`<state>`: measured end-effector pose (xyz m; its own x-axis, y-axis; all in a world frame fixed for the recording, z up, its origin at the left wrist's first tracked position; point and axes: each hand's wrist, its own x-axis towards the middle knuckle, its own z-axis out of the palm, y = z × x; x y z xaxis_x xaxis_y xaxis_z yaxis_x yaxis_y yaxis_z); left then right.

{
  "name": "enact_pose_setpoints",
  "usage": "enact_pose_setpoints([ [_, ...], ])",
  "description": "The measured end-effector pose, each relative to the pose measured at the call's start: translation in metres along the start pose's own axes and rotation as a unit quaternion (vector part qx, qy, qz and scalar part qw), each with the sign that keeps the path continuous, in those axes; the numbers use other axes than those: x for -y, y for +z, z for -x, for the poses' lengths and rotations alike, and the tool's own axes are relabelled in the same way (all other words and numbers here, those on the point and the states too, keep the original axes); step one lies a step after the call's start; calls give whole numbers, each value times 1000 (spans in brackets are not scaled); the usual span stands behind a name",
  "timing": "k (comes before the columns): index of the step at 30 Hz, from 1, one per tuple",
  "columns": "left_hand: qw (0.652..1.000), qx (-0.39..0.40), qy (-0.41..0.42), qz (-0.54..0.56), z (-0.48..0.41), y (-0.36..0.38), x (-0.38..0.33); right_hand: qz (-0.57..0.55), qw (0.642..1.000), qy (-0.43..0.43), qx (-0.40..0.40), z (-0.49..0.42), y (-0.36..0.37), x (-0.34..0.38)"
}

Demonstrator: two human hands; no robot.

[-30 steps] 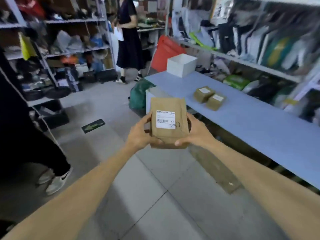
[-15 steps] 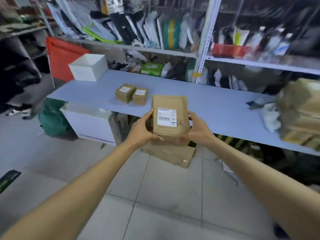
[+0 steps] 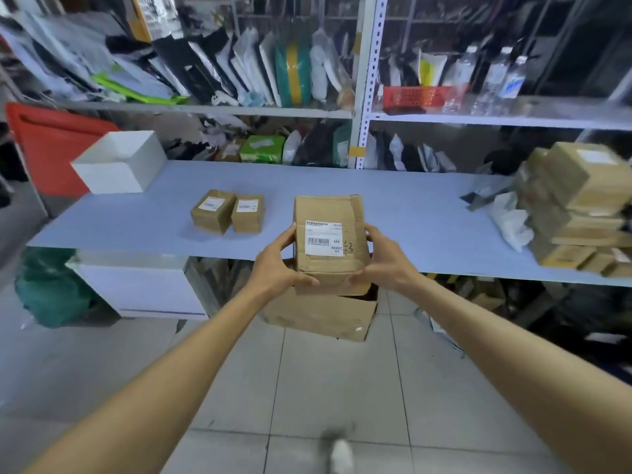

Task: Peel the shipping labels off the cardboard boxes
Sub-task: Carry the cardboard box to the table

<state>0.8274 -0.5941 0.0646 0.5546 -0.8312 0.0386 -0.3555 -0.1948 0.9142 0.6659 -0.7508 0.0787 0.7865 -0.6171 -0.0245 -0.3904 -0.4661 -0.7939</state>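
I hold a brown cardboard box [image 3: 352,217] upright in front of me, just short of the blue table's front edge. A white shipping label [image 3: 323,237] with a barcode is stuck flat on its facing side. My left hand [image 3: 277,265] grips the box's left side and lower corner. My right hand [image 3: 384,260] grips its right side. Two small labelled boxes [image 3: 213,211] [image 3: 247,213] sit side by side on the table to the left. A stack of labelled boxes [image 3: 578,203] stands at the table's right end.
The long blue table [image 3: 410,213] runs across the view. A white open box [image 3: 119,162] stands at its left end, crumpled white plastic [image 3: 511,224] at its right. A larger cardboard box [image 3: 321,316] sits on the tiled floor under the table edge. Shelves of goods stand behind.
My view has swung right, from the aisle to facing the table squarely, and I have come closer to it. The box stays held in both hands, label still flat.
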Motion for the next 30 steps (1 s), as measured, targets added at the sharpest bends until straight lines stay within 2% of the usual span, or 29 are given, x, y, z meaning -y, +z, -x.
enact_pose_setpoints([
  [16, 999, -8, -15, 42, -205, -19, 13, 18, 1000, 0, 23, -207, -43, -8],
  [30, 998, 13, -43, 48, -373, -66, 70, 51, 998, 34, 21, -378, -24, -8],
])
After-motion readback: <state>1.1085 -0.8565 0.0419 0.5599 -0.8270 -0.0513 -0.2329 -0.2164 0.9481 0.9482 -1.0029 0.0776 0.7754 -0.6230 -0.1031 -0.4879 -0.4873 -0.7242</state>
